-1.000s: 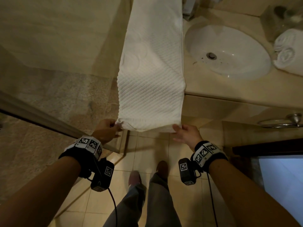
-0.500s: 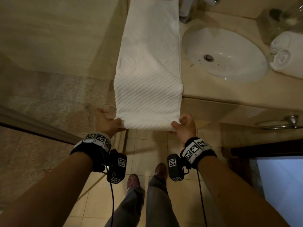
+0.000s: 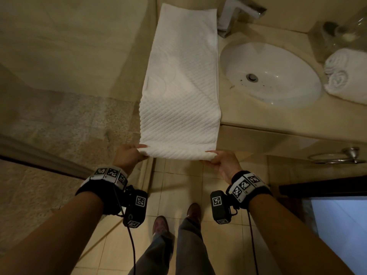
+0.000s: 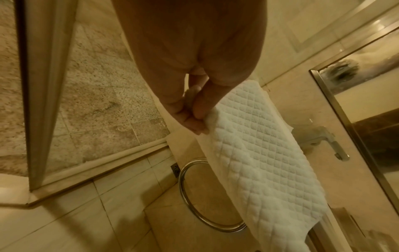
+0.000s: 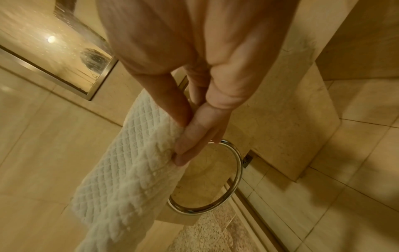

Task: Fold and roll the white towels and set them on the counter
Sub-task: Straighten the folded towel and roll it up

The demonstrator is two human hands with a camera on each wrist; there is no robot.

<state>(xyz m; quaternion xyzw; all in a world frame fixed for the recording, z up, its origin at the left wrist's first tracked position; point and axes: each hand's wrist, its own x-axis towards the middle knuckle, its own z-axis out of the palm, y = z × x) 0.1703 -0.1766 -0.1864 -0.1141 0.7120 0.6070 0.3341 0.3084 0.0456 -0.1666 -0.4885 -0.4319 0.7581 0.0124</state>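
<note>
A long white quilted towel (image 3: 182, 80) lies folded lengthwise on the beige counter (image 3: 278, 118), left of the sink, with its near end held out past the counter's front edge. My left hand (image 3: 131, 154) pinches the near left corner of the towel (image 4: 254, 153). My right hand (image 3: 220, 160) pinches the near right corner of the towel (image 5: 129, 170). In both wrist views thumb and fingers clamp the thick folded edge. Two rolled white towels (image 3: 345, 74) lie on the counter at the far right.
A white oval sink (image 3: 272, 74) with a chrome tap (image 3: 236, 14) sits right of the towel. A chrome towel ring (image 3: 335, 157) hangs on the counter front. A glass shower screen and stone floor (image 3: 59, 120) are at the left. My shoes (image 3: 176, 219) stand on the tiled floor.
Both hands have lifted the towel's near end and drawn it out towards me, so the hanging part now stretches flatter. The grip on both corners is kept.
</note>
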